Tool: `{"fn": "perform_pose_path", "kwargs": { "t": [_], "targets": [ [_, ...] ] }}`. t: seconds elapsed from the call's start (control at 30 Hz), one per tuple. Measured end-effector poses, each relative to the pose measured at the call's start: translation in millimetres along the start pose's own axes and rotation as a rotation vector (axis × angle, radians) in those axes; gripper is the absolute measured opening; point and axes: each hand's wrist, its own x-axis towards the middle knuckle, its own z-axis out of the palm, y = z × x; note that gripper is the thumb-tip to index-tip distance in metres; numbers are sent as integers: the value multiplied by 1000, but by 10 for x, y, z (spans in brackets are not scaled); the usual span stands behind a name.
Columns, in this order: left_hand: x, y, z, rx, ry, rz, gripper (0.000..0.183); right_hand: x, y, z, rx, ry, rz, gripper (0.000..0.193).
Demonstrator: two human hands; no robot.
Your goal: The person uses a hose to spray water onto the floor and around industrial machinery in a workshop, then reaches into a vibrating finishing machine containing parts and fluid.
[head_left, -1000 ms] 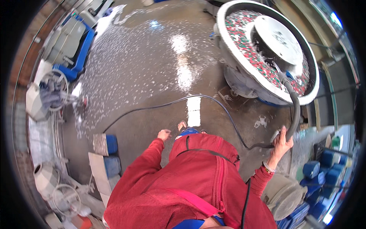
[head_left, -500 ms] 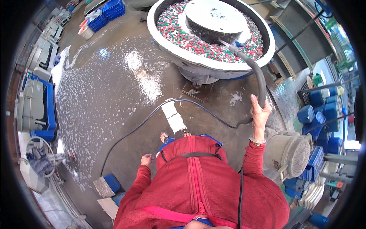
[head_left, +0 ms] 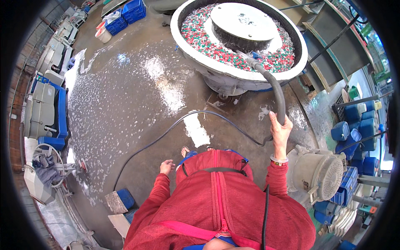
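We see the right hand [head_left: 280, 132] held up, its grip closed around a thick grey hose [head_left: 277, 93]. The hose bends up from the hand and its far end lies over the rim of a big round tub [head_left: 196, 54] full of small red, green and white bits. The left hand [head_left: 167, 167] hangs loose at our side with its fingers a little apart, holding nothing. A thin black cable [head_left: 166, 131] curves across the wet floor [head_left: 125, 96] in front of us. A grey motor [head_left: 321, 175] sits just beside the right arm, and blue drums [head_left: 354, 125] stand farther right.
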Motion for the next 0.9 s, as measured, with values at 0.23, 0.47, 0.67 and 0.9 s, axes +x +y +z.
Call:
{"fn": "perform_pose_path", "kwargs": {
  "t": [0.23, 0.47, 0.67, 0.9],
  "targets": [
    [-162, 627, 326, -46, -66, 238, 28, -16, 10, -68, -81, -30, 62, 15],
    [-1193, 3311, 953, 398, -116, 1029, 35, -123, 11, 67, -71, -18, -60, 17],
    [-1644, 4081, 1444, 539, -391, 1243, 28, -272, 46, 100, -97, 23, -158, 18],
    [-1815, 4452, 2047, 64, -362, 1007, 60, -583, 161, 161, -187, -5, -268, 20]
  ]
}}
